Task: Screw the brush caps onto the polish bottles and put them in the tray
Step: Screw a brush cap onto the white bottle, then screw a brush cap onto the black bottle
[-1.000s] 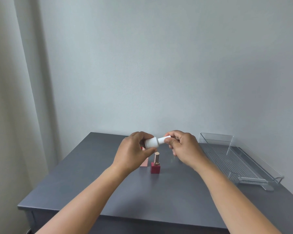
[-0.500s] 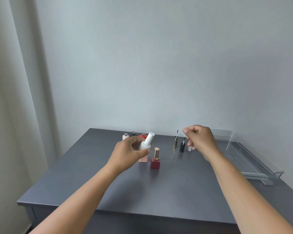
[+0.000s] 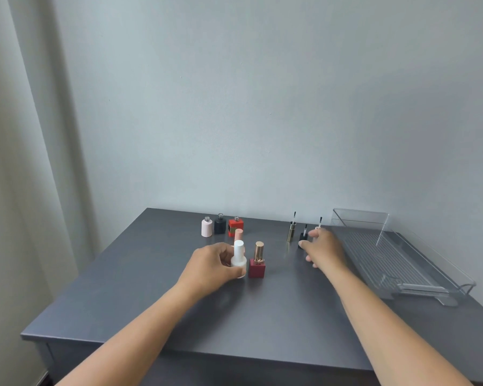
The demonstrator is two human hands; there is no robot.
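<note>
Left hand [image 3: 211,264] fingers wrapped round capped white bottle [image 3: 238,260], upright on desk [image 3: 262,310] beside dark red bottle [image 3: 256,265]. Right hand [image 3: 325,250] fingers loosely spread, touching black cap [image 3: 302,240]. Tray [image 3: 396,257] far right.

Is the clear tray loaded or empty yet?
Empty. The clear tray shows only its bare ribbed floor; the capped white bottle in the left hand and the other bottles stand on the table.
</note>
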